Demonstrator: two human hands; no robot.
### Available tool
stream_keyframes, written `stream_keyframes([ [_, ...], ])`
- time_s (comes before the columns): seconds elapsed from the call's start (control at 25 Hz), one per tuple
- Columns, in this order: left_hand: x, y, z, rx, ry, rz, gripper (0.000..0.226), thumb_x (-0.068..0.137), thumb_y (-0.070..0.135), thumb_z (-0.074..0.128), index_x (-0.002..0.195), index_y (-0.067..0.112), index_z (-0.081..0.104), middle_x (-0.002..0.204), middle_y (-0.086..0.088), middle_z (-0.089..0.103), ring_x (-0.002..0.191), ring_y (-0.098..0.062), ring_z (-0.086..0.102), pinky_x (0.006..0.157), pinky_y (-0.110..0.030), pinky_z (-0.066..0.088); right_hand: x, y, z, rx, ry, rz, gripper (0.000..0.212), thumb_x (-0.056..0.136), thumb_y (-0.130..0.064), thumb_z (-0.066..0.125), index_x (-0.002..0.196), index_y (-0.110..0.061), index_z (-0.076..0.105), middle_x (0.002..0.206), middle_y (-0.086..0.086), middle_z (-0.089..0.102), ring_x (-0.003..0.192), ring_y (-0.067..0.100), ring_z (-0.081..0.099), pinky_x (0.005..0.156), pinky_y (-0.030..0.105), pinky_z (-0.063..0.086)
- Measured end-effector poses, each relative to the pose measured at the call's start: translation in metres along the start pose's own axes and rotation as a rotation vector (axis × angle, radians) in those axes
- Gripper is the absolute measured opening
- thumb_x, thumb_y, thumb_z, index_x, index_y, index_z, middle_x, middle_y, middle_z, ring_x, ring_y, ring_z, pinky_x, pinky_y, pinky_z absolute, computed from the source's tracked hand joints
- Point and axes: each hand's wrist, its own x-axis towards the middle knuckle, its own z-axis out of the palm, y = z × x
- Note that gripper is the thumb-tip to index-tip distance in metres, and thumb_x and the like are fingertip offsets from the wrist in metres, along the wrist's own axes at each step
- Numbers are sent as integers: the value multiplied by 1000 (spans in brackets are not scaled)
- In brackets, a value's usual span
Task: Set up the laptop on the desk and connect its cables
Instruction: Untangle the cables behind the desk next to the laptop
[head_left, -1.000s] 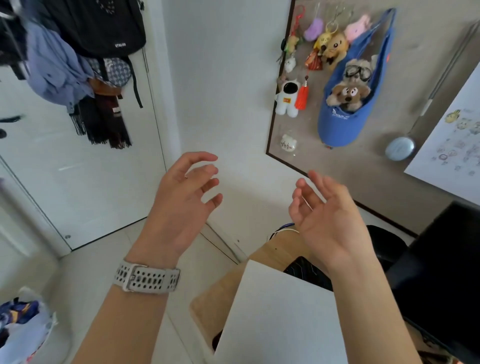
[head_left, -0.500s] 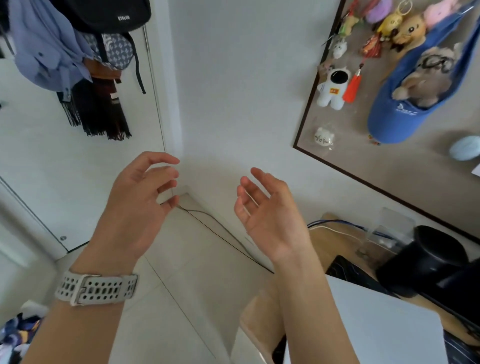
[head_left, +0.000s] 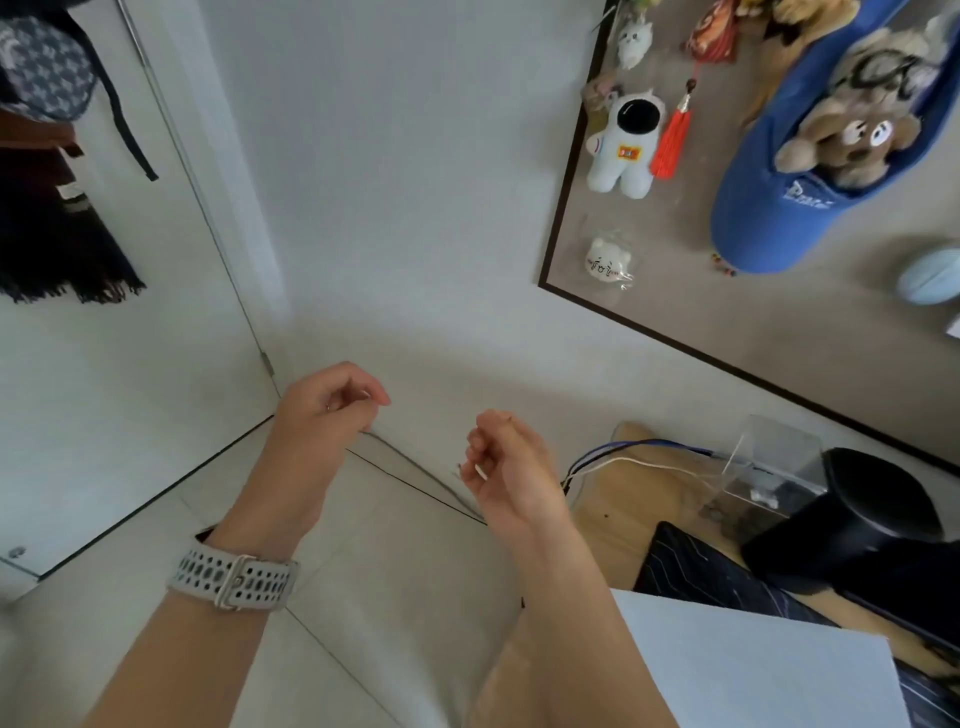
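Observation:
A closed laptop (head_left: 753, 670) with a pale grey lid lies at the bottom right on a dark desk mat (head_left: 696, 571) on the wooden desk (head_left: 618, 525). Blue and white cables (head_left: 628, 453) run over the desk's far left corner. My left hand (head_left: 327, 415), with a grey watch strap on its wrist, is raised over the floor left of the desk, fingers curled in, holding nothing. Closer to the desk corner, my right hand (head_left: 506, 467) is also up, its fingers curled and empty.
A clear plastic box (head_left: 774, 467) and a black cylinder (head_left: 857, 525) stand at the desk's back. A pinboard (head_left: 675, 322) with plush toys and a blue bag hangs on the wall. A thin cable (head_left: 415, 480) runs along the floor by the wall. Clothes hang on the door at left.
Both hands have gone from spread fingers to curled fingers and sunk lower in view. The camera has turned, so the laptop and desk sit further right.

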Motion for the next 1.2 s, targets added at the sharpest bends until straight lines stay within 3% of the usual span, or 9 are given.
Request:
stream_keyframes([
  [0.16,51,-27,32,62,-55,-48,24,77,-9,58,68,12,66,49,14,33,51,-7,31,51,-24,24,41,-8,-15,-24,117,-43,27,92,-4,52,68,-17,49,52,-3,32,47,10,27,46,22,24],
  [0.4,152,-64,99,342,-312,8,30,72,-9,57,62,18,62,39,11,35,37,-5,36,41,-13,26,107,0,-50,51,440,-92,30,94,0,47,68,-15,43,43,-6,25,34,6,19,37,20,13],
  [0.6,209,-91,154,366,-613,106,12,78,4,64,74,16,67,38,10,39,35,-6,38,48,-13,27,149,-7,-66,0,676,-179,26,96,1,44,73,-12,44,41,-5,28,37,8,22,39,22,17],
  [0.72,232,-114,192,443,-756,136,7,81,13,67,75,15,66,50,10,49,47,-7,49,57,-21,40,163,-23,-78,-121,803,-203,21,95,0,47,77,-11,48,48,-1,40,41,10,32,44,23,24],
  [0.8,237,-137,220,494,-862,75,6,80,18,69,75,18,65,60,6,56,66,-20,63,67,-27,52,167,-26,-94,-180,887,-187,19,94,-1,48,80,-11,53,59,3,53,49,12,45,51,25,36],
  [0.92,231,-177,250,619,-1040,-36,15,82,24,70,92,17,63,81,2,58,86,-26,62,77,-33,52,162,-10,-116,-171,994,-135,11,94,-6,52,97,-11,61,85,7,67,74,16,60,77,33,53],
  [1.04,220,-218,276,677,-1164,-102,33,82,28,71,110,12,62,104,-10,64,106,-32,59,92,-45,50,160,17,-139,-162,1063,-86,23,92,-10,57,114,-17,59,101,1,67,94,17,61,91,33,49],
  [1.12,212,-241,290,834,-1261,22,31,86,33,66,111,15,64,110,-9,67,112,-30,57,98,-39,44,162,35,-149,-174,1065,-36,27,92,-12,56,117,-21,55,106,-1,67,104,19,61,95,34,48],
  [1.2,207,-260,306,937,-1352,66,28,90,30,61,115,16,66,116,-9,67,113,-29,58,100,-36,42,161,53,-158,-160,1061,-5,34,91,-9,54,123,-21,51,113,5,67,99,20,62,87,31,48],
])
